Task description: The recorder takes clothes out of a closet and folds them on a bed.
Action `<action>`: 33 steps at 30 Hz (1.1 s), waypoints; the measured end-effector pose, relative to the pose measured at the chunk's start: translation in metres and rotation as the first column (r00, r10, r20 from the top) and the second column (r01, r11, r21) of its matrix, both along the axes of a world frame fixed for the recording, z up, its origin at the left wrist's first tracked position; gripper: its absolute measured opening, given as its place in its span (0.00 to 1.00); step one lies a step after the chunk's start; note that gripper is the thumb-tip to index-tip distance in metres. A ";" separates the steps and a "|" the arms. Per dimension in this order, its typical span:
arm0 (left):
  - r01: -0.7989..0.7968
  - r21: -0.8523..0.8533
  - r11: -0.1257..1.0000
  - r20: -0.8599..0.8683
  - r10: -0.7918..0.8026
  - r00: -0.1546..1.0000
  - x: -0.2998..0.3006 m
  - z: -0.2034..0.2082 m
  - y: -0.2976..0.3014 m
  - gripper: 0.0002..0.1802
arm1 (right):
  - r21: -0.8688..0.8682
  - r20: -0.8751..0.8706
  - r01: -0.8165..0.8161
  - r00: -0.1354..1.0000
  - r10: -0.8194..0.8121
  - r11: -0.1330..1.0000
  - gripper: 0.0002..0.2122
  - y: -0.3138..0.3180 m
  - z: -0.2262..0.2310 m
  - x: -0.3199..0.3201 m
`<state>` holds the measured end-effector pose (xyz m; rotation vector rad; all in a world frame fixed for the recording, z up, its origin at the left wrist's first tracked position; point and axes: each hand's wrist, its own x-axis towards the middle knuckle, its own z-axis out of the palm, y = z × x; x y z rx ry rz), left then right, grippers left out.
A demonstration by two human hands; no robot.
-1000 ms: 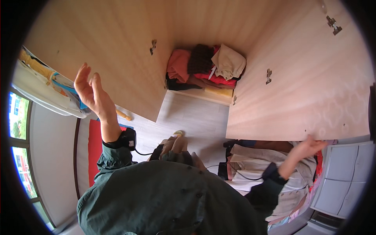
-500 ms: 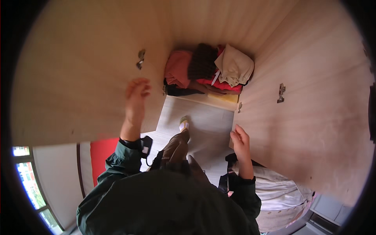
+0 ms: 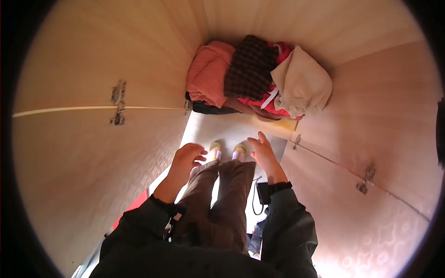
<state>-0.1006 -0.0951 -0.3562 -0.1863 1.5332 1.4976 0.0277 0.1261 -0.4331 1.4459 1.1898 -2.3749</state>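
Observation:
My left hand (image 3: 187,158) hovers over the floor with loosely bent fingers and nothing in them. Across from it, my right hand (image 3: 264,151) is also empty, its thumb and fingers apart. Both are in front of a wooden wardrobe, short of the clothes heaped at its bottom. In that heap are a salmon-pink ribbed garment (image 3: 212,69) on the left, a dark brown checked cloth (image 3: 250,67) in the middle and a beige folded garment (image 3: 303,83) on the right. Red fabric (image 3: 282,53) shows between them, and a black cloth (image 3: 211,108) lies underneath at the left.
An open wardrobe door (image 3: 106,153) stands on the left and another (image 3: 352,204) on the right, with metal hinges (image 3: 118,104) at their seams. My feet (image 3: 227,150) stand on the pale floor before the wardrobe's yellowish bottom edge (image 3: 278,124). A cabled black box (image 3: 263,192) hangs by my right wrist.
I have come closer to the wardrobe, so the clothes look larger. My left hand has dropped away from the left door, and both hands are now nearer each other.

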 end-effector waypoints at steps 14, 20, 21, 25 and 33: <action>-0.219 -0.134 0.966 0.080 0.231 0.970 -0.026 -0.123 -0.012 0.08 | -0.152 -0.096 0.511 0.844 -0.528 0.846 0.37 0.126 -0.239 -0.139; -0.223 -0.154 0.962 0.070 0.236 0.969 -0.039 -0.127 -0.018 0.09 | 0.405 -0.301 0.455 0.885 -0.354 0.793 0.17 0.131 -0.178 -0.177; -0.212 -0.140 0.967 0.071 0.223 0.972 -0.043 -0.125 -0.011 0.09 | 0.657 -0.359 0.365 0.921 -0.151 0.660 0.12 0.136 -0.158 -0.179; -0.132 0.053 0.990 0.029 0.130 0.991 -0.061 -0.094 0.002 0.22 | 0.996 0.085 -0.081 0.749 0.657 -0.037 0.07 0.096 -0.018 -0.173; -0.218 0.292 0.931 0.423 0.078 0.903 -0.028 -0.027 0.044 0.26 | 0.929 0.304 -0.263 0.133 0.944 -0.262 0.08 -0.064 0.070 -0.041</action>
